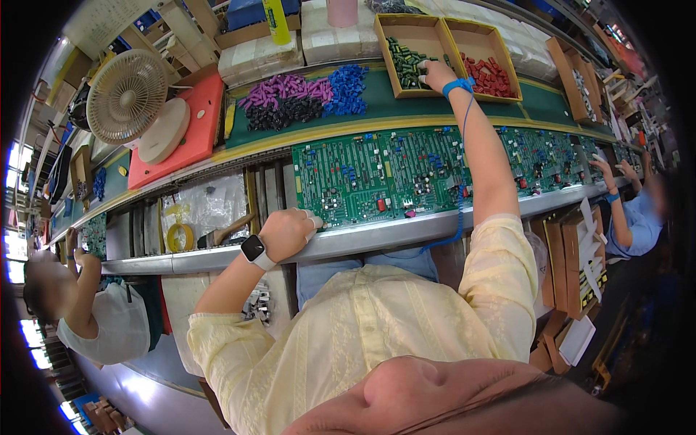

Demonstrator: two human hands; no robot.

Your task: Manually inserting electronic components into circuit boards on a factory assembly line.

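My right hand (437, 75) reaches into the left half of a cardboard box (378, 45), its fingers bent down among dark green components (403, 56). Whether one is pinched there is hidden. A blue wrist strap (457, 86) circles that wrist, its cord trailing to the rail. My left hand (288, 230), with white finger covers and a watch (255, 250), is curled at the near left corner of a green circuit board (341, 174), fingertips gripping its edge. Small parts stand on this board. Another populated circuit board (424, 170) adjoins it on the right, partly behind my right forearm.
Red components (487, 76) fill the box's right half. Purple (283, 90), black (283, 112) and blue (346, 89) parts lie in piles behind the boards. A fan (127, 98) stands left. The metal rail (391, 226) runs in front. Co-workers sit left (109, 319) and right (634, 225).
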